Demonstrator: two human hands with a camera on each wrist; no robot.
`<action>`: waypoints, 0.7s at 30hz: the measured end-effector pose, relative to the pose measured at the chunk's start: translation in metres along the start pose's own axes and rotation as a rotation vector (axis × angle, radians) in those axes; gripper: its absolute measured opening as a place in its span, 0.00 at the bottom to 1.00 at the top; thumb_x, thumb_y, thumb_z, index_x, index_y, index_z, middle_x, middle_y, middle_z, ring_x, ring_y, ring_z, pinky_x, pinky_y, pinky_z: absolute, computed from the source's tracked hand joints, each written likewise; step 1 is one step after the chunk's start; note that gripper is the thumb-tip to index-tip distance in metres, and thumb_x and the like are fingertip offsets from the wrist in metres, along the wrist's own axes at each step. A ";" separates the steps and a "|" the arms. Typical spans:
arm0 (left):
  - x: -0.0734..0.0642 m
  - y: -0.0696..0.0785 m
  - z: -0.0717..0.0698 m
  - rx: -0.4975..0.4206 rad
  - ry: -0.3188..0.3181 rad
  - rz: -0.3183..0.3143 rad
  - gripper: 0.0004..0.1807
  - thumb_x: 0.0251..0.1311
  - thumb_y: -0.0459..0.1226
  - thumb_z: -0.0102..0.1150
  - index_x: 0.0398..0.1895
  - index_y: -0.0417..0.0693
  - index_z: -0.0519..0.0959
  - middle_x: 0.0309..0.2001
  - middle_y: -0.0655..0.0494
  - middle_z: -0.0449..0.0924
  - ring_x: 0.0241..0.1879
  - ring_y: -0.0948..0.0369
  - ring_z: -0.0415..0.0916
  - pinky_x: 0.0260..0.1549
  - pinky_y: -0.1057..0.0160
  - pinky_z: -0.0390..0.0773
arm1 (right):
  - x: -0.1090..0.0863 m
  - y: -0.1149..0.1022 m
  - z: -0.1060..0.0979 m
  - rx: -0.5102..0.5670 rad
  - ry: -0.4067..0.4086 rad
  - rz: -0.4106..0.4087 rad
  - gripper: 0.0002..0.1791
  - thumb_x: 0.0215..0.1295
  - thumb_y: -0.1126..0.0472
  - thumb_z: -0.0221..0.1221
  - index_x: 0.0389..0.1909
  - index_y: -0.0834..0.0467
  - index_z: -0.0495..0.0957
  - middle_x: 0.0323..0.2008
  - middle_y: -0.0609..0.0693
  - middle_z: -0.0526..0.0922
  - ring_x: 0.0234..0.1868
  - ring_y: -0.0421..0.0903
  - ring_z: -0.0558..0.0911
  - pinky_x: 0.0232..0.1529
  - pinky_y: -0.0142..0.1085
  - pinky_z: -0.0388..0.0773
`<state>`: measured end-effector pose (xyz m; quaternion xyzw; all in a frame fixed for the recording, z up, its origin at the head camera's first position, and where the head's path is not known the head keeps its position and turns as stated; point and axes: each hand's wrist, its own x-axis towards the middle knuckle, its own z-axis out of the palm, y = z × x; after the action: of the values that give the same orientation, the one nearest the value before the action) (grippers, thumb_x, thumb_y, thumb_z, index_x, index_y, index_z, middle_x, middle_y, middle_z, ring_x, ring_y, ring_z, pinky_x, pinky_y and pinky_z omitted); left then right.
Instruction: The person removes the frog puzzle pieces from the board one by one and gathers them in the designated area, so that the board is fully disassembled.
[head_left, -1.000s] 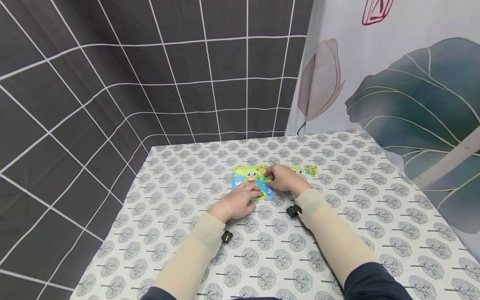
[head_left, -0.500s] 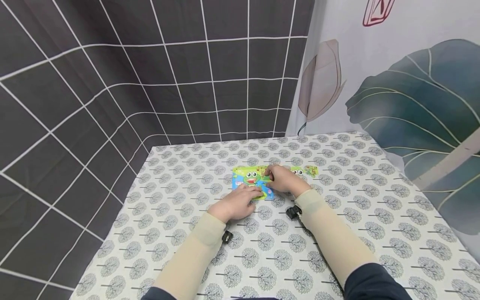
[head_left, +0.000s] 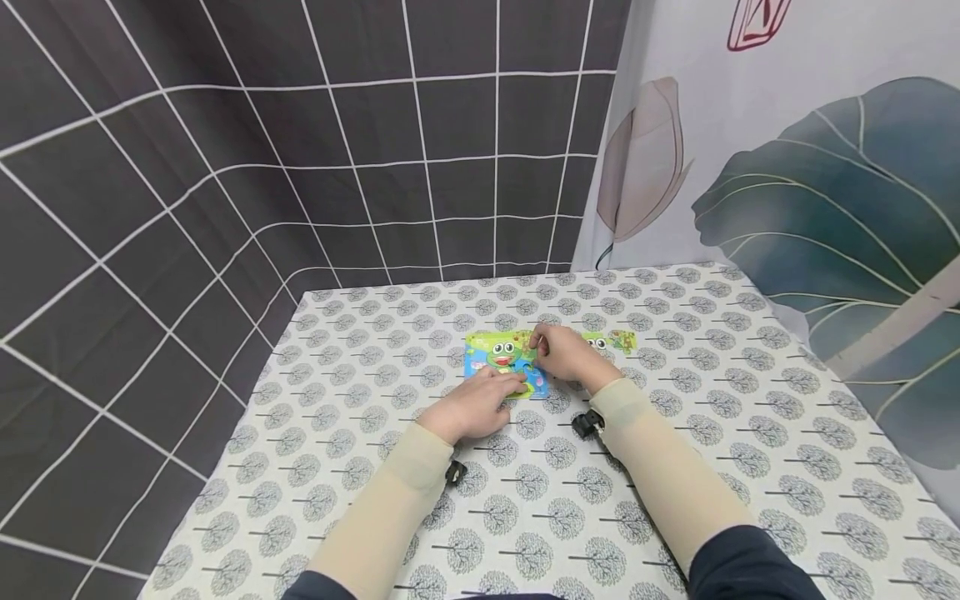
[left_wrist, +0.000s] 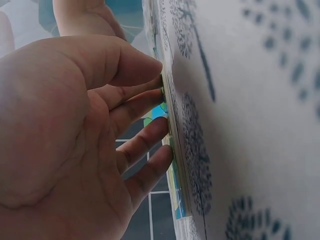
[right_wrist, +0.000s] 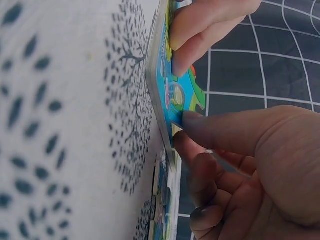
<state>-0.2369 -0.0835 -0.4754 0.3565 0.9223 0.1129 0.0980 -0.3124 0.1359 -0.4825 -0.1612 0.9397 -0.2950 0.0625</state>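
Blue and green, the frog board [head_left: 501, 353] is lying on the bench [head_left: 375, 375], probably feeling light and stiff, its edges suiting a pinch. The left hand [head_left: 474, 406] is resting loose fingers on it; the right hand [head_left: 567, 356], curled, is touching it, grip unclear.

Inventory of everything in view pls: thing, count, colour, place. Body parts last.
Frog board: 1, mainly green and blue, on the tablecloth
Strip with cartoon eyes: 1, green, right of board, partly hidden
Tablecloth: 1, white with grey trees, below everything
Grid backdrop: 1, dark grey with white lines, behind and left
Leaf-print backdrop: 1, white, behind right
Wrist devices: 2, black, at wrists
Sleeves: 2, beige and dark, on arms
Left grip: 1, bare, on board's lower part
Right grip: 1, bare, at board's right side
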 end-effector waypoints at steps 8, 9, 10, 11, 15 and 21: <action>0.002 0.002 0.000 0.026 -0.007 -0.006 0.32 0.67 0.38 0.60 0.75 0.56 0.72 0.81 0.62 0.60 0.70 0.57 0.65 0.72 0.58 0.66 | 0.000 -0.001 0.000 0.048 0.031 0.022 0.08 0.66 0.69 0.63 0.42 0.55 0.80 0.30 0.50 0.79 0.29 0.47 0.77 0.31 0.39 0.78; 0.002 0.002 0.000 0.029 -0.009 -0.007 0.32 0.67 0.38 0.60 0.75 0.56 0.72 0.81 0.62 0.60 0.70 0.57 0.65 0.72 0.58 0.67 | 0.000 -0.001 0.000 0.052 0.033 0.027 0.08 0.66 0.70 0.63 0.41 0.55 0.80 0.30 0.50 0.79 0.30 0.47 0.77 0.31 0.39 0.78; 0.002 0.002 0.000 0.031 -0.011 -0.010 0.32 0.66 0.38 0.60 0.75 0.56 0.72 0.81 0.62 0.60 0.70 0.57 0.65 0.71 0.58 0.67 | 0.000 -0.001 0.000 0.054 0.033 0.028 0.08 0.66 0.70 0.62 0.41 0.55 0.80 0.30 0.50 0.79 0.29 0.47 0.77 0.31 0.39 0.78; 0.002 0.003 0.000 0.032 -0.012 -0.011 0.32 0.66 0.38 0.60 0.75 0.56 0.72 0.81 0.62 0.60 0.70 0.57 0.65 0.71 0.58 0.67 | 0.001 -0.001 0.000 0.057 0.033 0.030 0.08 0.66 0.70 0.62 0.41 0.55 0.80 0.30 0.50 0.79 0.29 0.47 0.77 0.31 0.39 0.78; 0.001 0.004 -0.001 0.032 -0.015 -0.013 0.32 0.67 0.38 0.60 0.75 0.56 0.72 0.81 0.61 0.60 0.70 0.57 0.65 0.71 0.58 0.67 | 0.002 0.000 0.001 0.069 0.049 0.041 0.07 0.68 0.69 0.62 0.42 0.55 0.80 0.30 0.50 0.79 0.29 0.46 0.76 0.31 0.39 0.77; 0.000 0.004 0.000 0.028 -0.007 -0.010 0.32 0.66 0.38 0.61 0.75 0.56 0.72 0.80 0.61 0.61 0.70 0.57 0.65 0.71 0.56 0.68 | 0.003 0.000 0.001 0.086 0.094 0.050 0.06 0.68 0.68 0.63 0.42 0.55 0.80 0.30 0.50 0.79 0.30 0.47 0.77 0.33 0.40 0.77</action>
<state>-0.2348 -0.0809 -0.4744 0.3537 0.9252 0.0981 0.0965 -0.3150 0.1341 -0.4833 -0.1206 0.9319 -0.3407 0.0325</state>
